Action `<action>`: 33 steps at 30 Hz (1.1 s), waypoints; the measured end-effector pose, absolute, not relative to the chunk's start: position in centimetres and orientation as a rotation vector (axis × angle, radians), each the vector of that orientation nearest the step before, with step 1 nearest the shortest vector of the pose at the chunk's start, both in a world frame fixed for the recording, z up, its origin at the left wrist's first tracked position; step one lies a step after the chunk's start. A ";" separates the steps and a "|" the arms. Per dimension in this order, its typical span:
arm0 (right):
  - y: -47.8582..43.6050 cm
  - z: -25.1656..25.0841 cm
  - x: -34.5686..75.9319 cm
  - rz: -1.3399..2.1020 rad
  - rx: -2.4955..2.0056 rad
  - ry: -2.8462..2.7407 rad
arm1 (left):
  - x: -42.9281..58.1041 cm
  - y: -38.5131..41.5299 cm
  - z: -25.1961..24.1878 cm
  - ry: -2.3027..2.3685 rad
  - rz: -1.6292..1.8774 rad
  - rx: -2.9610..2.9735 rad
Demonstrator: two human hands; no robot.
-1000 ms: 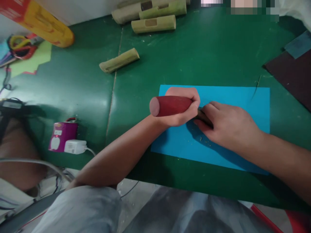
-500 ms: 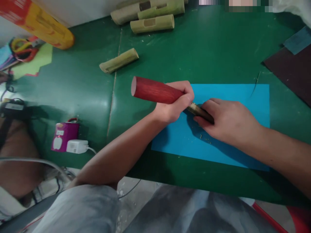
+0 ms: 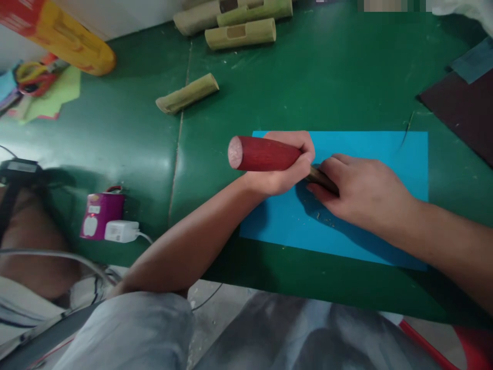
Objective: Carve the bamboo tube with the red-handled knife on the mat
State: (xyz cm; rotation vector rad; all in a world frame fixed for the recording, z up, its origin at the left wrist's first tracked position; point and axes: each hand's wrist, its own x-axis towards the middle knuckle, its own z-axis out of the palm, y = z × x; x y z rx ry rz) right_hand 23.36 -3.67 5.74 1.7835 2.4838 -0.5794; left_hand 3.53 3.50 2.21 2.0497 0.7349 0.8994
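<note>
Left hand [image 3: 285,172]: fingers wrapped tight around the round red wooden handle [image 3: 262,153], thumb side hidden beneath. The handle lies nearly level above the table, its pale butt end pointing left and its far end buried in the fist, over the left edge of the flat bright-blue paper sheet [image 3: 377,149].

Right hand [image 3: 362,194]: palm down on the blue sheet, fingers close together and curled over a thin dark-brown stick-like piece [image 3: 322,180]. This piece runs from the left fist slantwise under the right fingertips. Only a short stretch shows between the two hands; whether it is joined to the handle cannot be told. A few pale crumbs lie on the sheet just below the right fingers.

The sheet rests on the green table top [image 3: 327,72], near its front edge.

Further off: a short cut length of pale green bamboo [image 3: 187,93] lies alone, up and left of the hands. A stack of similar bamboo lengths with cut slots [image 3: 241,33] is at the far edge. A dark maroon sheet [image 3: 462,113] is at the right. A small purple box [image 3: 99,215] touches a white plug-in charger [image 3: 120,231] at the near left.
</note>
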 end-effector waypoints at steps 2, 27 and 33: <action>-3.6 5.8 23.4 -0.585 1.763 2.490 | 3.4 3.7 2.1 0.690 0.893 2.048; -3.9 5.8 23.0 -0.542 1.763 2.521 | 3.6 3.4 1.9 0.673 0.988 2.048; -3.6 5.9 23.3 -0.623 1.758 2.534 | 3.6 3.4 2.4 0.702 0.924 2.066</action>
